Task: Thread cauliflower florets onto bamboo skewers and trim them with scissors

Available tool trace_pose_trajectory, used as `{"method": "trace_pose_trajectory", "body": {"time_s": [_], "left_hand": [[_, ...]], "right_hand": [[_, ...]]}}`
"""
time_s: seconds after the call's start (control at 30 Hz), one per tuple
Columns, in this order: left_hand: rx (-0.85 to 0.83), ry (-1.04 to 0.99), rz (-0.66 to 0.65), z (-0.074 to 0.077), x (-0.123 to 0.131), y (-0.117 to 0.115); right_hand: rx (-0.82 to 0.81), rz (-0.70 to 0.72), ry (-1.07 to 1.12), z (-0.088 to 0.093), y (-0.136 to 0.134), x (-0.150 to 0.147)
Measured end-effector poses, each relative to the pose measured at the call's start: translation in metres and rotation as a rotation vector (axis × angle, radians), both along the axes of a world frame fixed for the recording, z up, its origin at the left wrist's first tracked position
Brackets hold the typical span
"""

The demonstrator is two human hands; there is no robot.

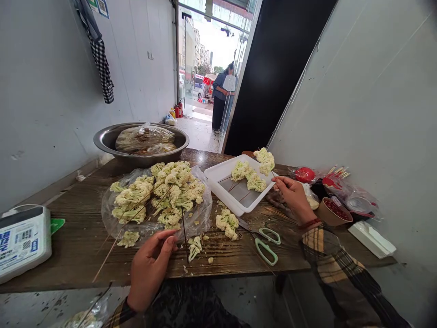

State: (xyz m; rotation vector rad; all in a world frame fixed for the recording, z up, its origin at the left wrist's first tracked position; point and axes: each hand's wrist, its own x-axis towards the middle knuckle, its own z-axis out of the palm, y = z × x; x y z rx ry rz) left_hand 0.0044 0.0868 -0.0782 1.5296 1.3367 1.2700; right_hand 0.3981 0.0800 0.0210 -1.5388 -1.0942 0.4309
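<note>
My right hand (290,193) pinches the thin stick of a cauliflower skewer (265,160) and holds it over the right rim of a white plastic tray (221,193). Inside that tray lie other skewered cauliflower florets (256,181). My left hand (150,264) is half curled at the table's front, thumb and forefinger apart, with nothing visible in it. Just beyond its fingertips, a dark stick (185,234) slants down from a heap of cauliflower (175,187) on a clear plastic bag (108,212). Loose florets (227,223) lie between heap and scissors (264,241).
A steel basin (99,142) with plastic-wrapped bundles stands behind the heap. At right are a paper bowl (332,214), red-lidded packages (305,174) and a tissue pack (372,239). A white box (23,243) sits at left. Outside the glass door stands a person (221,91).
</note>
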Motion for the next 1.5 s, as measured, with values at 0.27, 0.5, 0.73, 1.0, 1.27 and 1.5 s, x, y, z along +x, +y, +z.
{"method": "trace_pose_trajectory", "body": {"time_s": [0.27,0.5,0.73,1.0,1.27,1.5], "left_hand": [[0.013,0.014,-0.018,0.002,0.0,-0.001],[0.058,0.038,-0.039,-0.005,-0.002,0.003],[0.063,0.031,-0.065,-0.001,-0.003,0.001],[0.07,0.003,-0.056,0.002,-0.001,0.001],[0.086,0.005,-0.077,0.003,-0.001,0.001],[0.087,-0.035,-0.063,0.004,0.003,-0.005]], "right_hand": [[-0.199,-0.038,-0.001,-0.014,0.018,0.019],[-0.425,-0.087,-0.099,-0.021,0.048,0.034],[-0.512,-0.02,-0.332,-0.017,0.059,0.037],[-0.605,0.22,-0.633,-0.007,0.069,0.027],[-0.598,0.299,-0.7,-0.02,0.076,0.003],[-0.511,0.382,-0.641,-0.029,0.086,-0.007]]}}
